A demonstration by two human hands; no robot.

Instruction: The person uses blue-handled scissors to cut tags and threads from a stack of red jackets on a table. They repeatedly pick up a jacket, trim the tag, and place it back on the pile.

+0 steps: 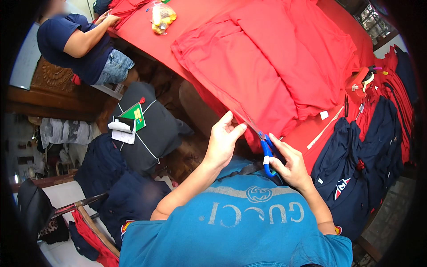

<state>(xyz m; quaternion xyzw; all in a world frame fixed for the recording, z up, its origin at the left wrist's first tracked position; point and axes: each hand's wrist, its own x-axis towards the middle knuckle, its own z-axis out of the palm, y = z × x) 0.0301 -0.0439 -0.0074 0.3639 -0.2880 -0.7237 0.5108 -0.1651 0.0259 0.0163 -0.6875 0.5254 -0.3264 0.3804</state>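
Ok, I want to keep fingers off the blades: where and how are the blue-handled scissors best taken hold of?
Probably by the blue handles, coming from the lower right, where the right grip holds them. The scissors slant, with the looped end toward the person's teal shirt, while the blades point up and left at the red cloth, near the left grip.

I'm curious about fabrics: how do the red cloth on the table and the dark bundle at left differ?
The red cloth is bright, while the dark bundle is near black. The red cloth lies in broad, loose folds; the dark bundle is bound with white string. The red cloth also spreads wider than the dark bundle. Both look like fabric.
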